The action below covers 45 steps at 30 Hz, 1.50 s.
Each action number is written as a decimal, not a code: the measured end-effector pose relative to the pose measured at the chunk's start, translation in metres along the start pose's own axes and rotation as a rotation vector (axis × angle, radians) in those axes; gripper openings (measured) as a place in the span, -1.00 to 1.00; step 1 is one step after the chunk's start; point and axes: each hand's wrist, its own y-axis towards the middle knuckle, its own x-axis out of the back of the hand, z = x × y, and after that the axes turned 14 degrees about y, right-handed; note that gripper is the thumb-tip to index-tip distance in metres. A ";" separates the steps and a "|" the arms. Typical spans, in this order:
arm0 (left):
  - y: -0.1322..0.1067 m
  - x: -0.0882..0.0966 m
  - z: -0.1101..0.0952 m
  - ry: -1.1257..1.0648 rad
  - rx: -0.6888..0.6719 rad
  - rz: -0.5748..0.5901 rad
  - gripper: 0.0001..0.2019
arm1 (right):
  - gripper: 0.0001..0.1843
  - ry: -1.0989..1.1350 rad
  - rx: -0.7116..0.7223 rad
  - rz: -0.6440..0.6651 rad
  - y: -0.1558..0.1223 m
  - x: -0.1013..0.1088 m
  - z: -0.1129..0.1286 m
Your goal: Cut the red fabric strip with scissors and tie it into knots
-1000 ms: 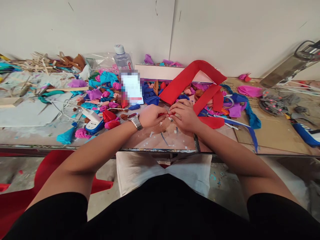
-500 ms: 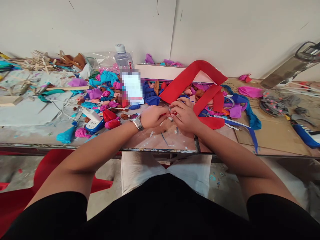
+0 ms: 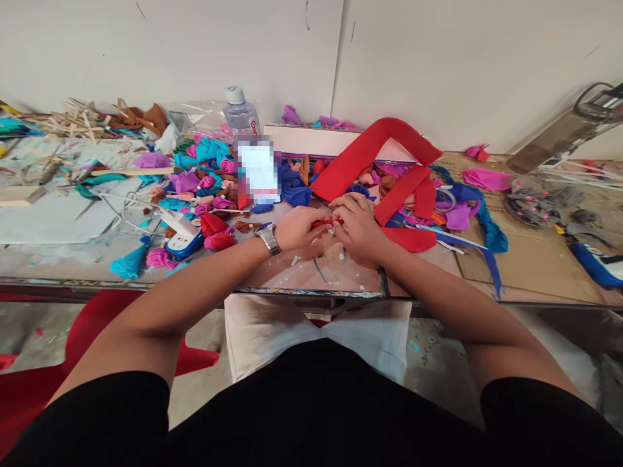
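My left hand (image 3: 300,227), with a metal watch (image 3: 267,240) on its wrist, pinches a small red piece (image 3: 325,222) that looks like rolled crepe paper. Meeting it from the other side, my right hand (image 3: 360,224) has its fingertips closed on the same piece. Just behind the right hand, a long red crepe paper strip (image 3: 355,162) lies folded over the pile; whether it joins the held piece is hidden. A ring-like glint shows at the right fingers. Beneath both hands is the stained tabletop (image 3: 311,272).
Behind my hands stand a phone (image 3: 257,170) with a blurred screen and a clear bottle (image 3: 239,113). Rolled coloured paper pieces (image 3: 209,155) and a blue-white power strip (image 3: 185,241) lie left. Scissors (image 3: 448,198), cardboard (image 3: 525,259) and a blue strip (image 3: 494,272) lie right.
My right fingers have curled lower around the red piece, and more red shows between the hands. My left wrist has turned slightly. The objects on the table stay put.
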 end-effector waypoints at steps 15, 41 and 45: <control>-0.001 0.001 0.001 -0.018 0.012 0.016 -0.77 | -0.89 0.039 0.030 -0.018 -0.002 0.001 -0.005; 0.000 0.006 0.003 -0.115 0.090 0.117 -0.72 | -0.88 0.062 -0.021 -0.023 -0.002 0.007 -0.006; 0.000 0.006 0.003 -0.139 0.098 0.132 -0.71 | -0.90 0.094 -0.025 -0.044 -0.002 0.007 -0.005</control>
